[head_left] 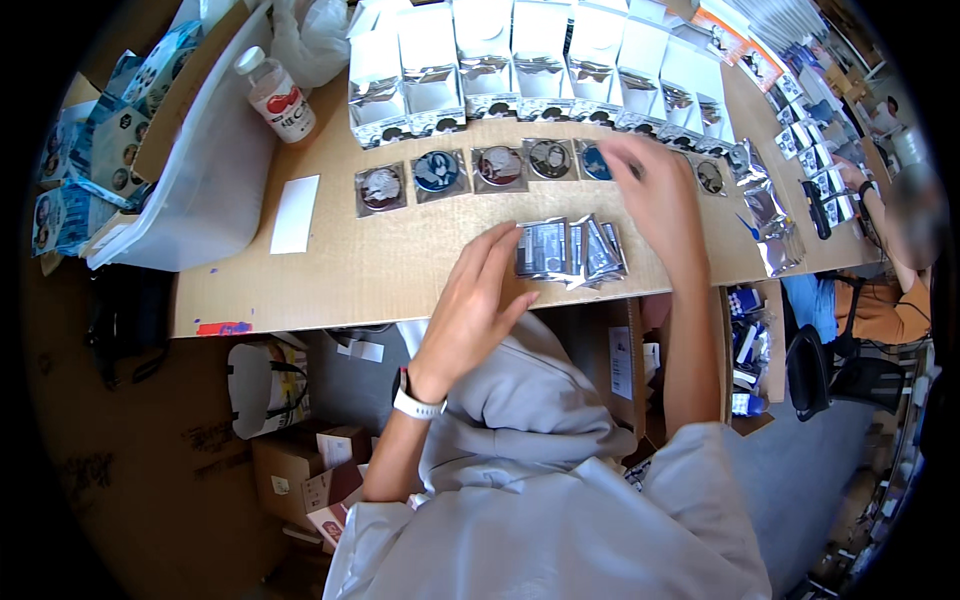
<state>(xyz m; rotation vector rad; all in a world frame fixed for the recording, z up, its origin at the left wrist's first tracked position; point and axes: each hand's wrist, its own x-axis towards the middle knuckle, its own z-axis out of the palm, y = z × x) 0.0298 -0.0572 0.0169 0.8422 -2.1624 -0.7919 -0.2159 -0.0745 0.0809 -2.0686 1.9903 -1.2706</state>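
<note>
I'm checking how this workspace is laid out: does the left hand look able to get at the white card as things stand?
Probably yes. The white card lies flat and uncovered, and nothing appears to stand between it and the left hand, which is beside the pile of silvery packets.

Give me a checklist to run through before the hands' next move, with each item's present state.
1. Left hand beside the foil packet pile: ok, at its left edge.
2. Packet pile squared up: not ok, packets overlap at uneven angles.
3. Right hand empty: cannot tell, it is blurred.
4. Row of round badges fully in view: not ok, right hand covers part.
5. White boxes open: ok, lids raised behind the badges.
6. Bottle capped: ok, white cap on.
</note>
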